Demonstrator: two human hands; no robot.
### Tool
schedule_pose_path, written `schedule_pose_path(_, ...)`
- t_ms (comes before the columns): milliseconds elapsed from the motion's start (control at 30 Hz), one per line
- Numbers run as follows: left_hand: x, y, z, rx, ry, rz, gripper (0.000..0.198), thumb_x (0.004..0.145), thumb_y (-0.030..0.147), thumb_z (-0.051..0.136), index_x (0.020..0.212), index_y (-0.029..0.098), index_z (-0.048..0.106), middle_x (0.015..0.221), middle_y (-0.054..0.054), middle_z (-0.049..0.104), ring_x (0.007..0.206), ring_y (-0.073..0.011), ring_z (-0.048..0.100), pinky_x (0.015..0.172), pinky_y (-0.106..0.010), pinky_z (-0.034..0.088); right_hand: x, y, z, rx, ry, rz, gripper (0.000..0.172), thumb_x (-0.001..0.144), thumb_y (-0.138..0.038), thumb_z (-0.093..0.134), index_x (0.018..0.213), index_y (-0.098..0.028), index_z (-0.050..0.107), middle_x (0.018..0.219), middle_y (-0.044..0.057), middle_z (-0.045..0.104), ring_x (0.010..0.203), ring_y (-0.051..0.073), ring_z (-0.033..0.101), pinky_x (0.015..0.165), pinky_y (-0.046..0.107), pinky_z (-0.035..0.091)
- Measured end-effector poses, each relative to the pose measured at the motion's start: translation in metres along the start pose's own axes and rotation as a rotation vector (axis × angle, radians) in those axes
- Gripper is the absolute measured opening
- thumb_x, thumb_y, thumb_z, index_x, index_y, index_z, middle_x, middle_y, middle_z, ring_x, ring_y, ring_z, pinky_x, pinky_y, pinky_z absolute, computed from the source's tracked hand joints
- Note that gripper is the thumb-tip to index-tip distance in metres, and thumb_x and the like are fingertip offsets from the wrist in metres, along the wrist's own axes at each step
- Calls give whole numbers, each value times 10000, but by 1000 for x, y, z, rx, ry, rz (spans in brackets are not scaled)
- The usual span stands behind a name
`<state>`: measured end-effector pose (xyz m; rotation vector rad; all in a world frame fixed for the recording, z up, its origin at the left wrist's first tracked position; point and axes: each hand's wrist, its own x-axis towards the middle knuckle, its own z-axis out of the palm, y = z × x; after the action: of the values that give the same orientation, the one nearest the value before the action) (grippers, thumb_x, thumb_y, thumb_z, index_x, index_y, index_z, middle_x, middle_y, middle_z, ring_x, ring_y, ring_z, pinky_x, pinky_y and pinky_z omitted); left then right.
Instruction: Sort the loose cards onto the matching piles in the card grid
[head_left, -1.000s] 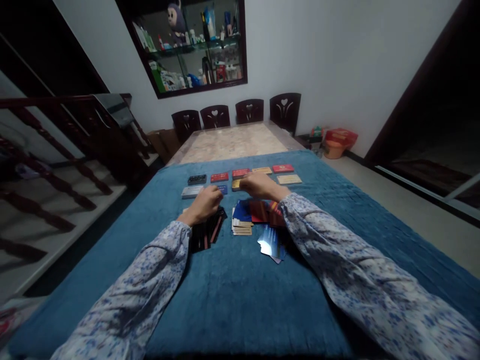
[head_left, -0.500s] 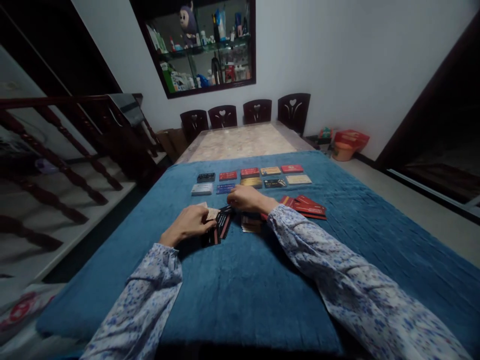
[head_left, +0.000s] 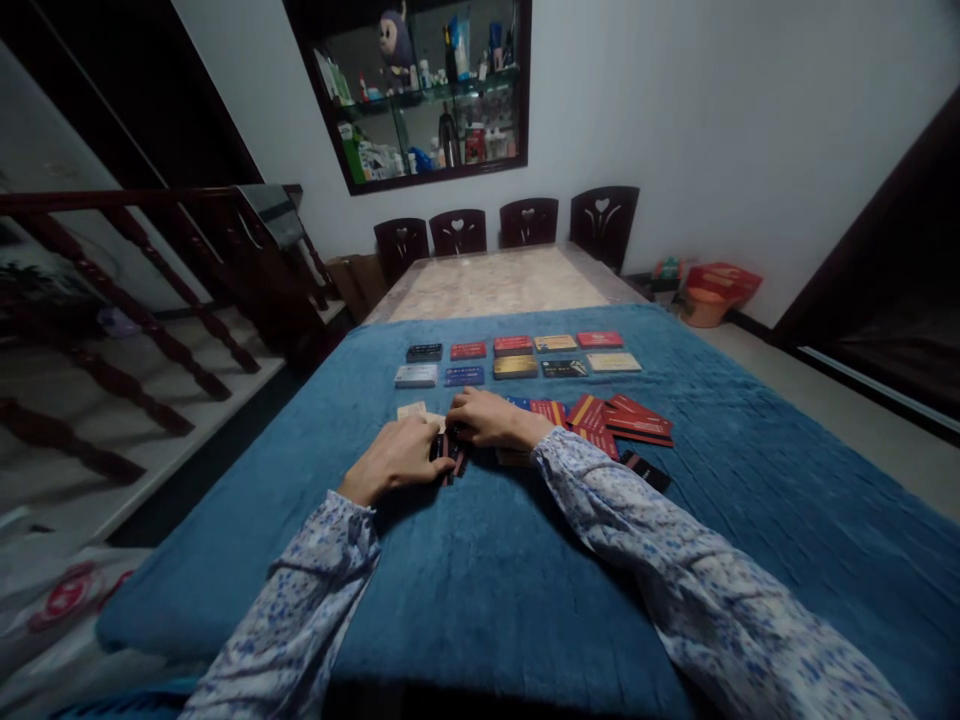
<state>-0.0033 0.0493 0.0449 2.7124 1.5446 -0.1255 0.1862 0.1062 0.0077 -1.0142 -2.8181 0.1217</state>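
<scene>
Several black cards (head_left: 455, 468) with brownish stripes stand bunched between my hands on the blue cloth. My left hand (head_left: 396, 458) is closed on them from the left, its thumb along the near side. From the right, my right hand (head_left: 493, 417) curls its fingers over the same cards, fingertips partly hidden. A cream card (head_left: 411, 410) lies just beyond my left fingers. Red cards (head_left: 592, 425) are fanned out to the right of my right hand, with a loose black card (head_left: 646, 471) nearby. More cards lie partly under my right wrist.
Two rows of neat card stacks lie further back, among them a blue stack (head_left: 464, 376), a gold stack (head_left: 515, 367) and a pale stack (head_left: 416, 375). The blue cloth (head_left: 480, 600) covers the near part of a marble table (head_left: 517, 275). Dark chairs (head_left: 529, 221) stand at its far end.
My hands have come closer together, and the black cards that were spread are now gathered more tightly between them. The whole view has shifted slightly, so things appear further right.
</scene>
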Motion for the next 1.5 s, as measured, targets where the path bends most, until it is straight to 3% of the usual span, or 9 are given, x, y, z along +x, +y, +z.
schedule_pose_path(133, 4, -3, 4, -48, 26, 19, 139, 887, 282, 638, 987, 194, 676, 1019, -109, 725, 959, -268, 696, 777, -330, 520, 2, 6, 6, 0, 20, -3, 321, 940, -262, 651, 1245, -199, 728, 1185, 133, 671, 1073, 266, 538, 804, 338, 426)
schedule_pose_path(300, 11, -12, 18, -43, 63, 37, 185, 945, 208, 566, 1089, 185, 681, 1055, -116, 678, 978, -243, 670, 829, -326, 522, 0, 13, 8, 31, 31, -3, 394, 911, -221, 670, 1303, -200, 703, 1266, 139, 667, 1108, 283, 529, 859, 371, 447)
schedule_pose_path(533, 20, -18, 32, -7, 172, 104, 217, 950, 127, 528, 1059, 189, 705, 1006, -111, 657, 959, -243, 616, 886, -366, 506, -3, 17, 12, 91, 18, -68, 448, 865, -178, 657, 1309, -215, 705, 1406, 106, 648, 1099, 275, 530, 868, 387, 446)
schedule_pose_path(700, 9, -16, 21, 22, 162, 91, 184, 960, 254, 557, 995, 178, 721, 1046, -129, 675, 987, -260, 623, 906, -388, 499, -3, 15, 13, 47, 20, -61, 369, 854, -235, 687, 1217, -211, 753, 1408, 114, 658, 1127, 300, 513, 863, 405, 445)
schedule_pose_path(900, -5, -7, 12, -48, 124, 82, 344, 867, 485, 676, 1027, 187, 732, 1044, -136, 693, 979, -304, 643, 879, -414, 509, -3, 16, 12, -24, 30, -29, 329, 841, -278, 720, 1161, -219, 769, 1368, 117, 673, 1184, 315, 500, 884, 409, 439)
schedule_pose_path(1167, -3, -4, 19, -156, 96, 73, 324, 903, 401, 605, 1138, 199, 701, 1088, -118, 671, 1019, -275, 660, 899, -372, 526, 1, 19, 17, 64, 15, -91, 419, 785, -216, 735, 1204, -211, 752, 1318, 96, 714, 1107, 289, 558, 892, 404, 452)
schedule_pose_path(1333, -2, -4, 19, -143, 79, 82, 242, 910, 333, 558, 1012, 175, 710, 1023, -116, 675, 933, -249, 661, 835, -348, 518, -1, 20, 11, 72, -11, -81, 447, 767, -184, 773, 1214, -204, 753, 1302, 102, 726, 1088, 274, 587, 904, 385, 449)
schedule_pose_path(1500, -2, -11, 16, -181, 89, 136, 249, 925, 329, 518, 816, 185, 690, 861, -72, 690, 758, -195, 616, 712, -312, 458, -3, 22, 1, 108, -8, -160, 292, 870, -186, 729, 1159, -181, 768, 1203, 102, 766, 1049, 231, 625, 930, 361, 441)
